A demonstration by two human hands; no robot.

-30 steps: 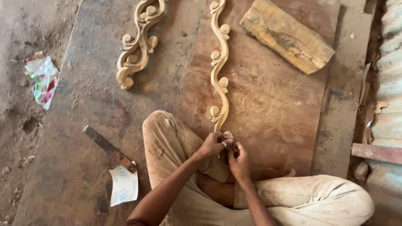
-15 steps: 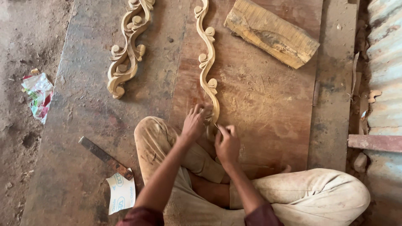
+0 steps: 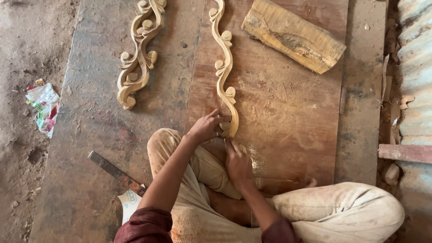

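A long carved wooden scroll strip [image 3: 223, 67] lies lengthwise on a reddish board [image 3: 288, 108] in front of me. My left hand [image 3: 204, 127] presses on the strip's near end, fingers spread over its left edge. Just below that end, my right hand [image 3: 236, 159] is closed around a small tool whose tip meets the carving; the tool itself is mostly hidden by the fingers. I sit cross-legged in pale trousers, knees at the board's near edge.
A second, wider carved scroll piece [image 3: 138, 49] lies to the left on the grey floor. A rough wooden block [image 3: 293, 37] rests at the far right of the board. A flat metal file [image 3: 114, 172] and paper scrap [image 3: 128, 203] lie by my left knee. Corrugated sheet [image 3: 416, 67] lines the right.
My left hand has slid from beside my right hand up onto the strip's near end. The right hand has dropped slightly below the end. The view has shifted a little.
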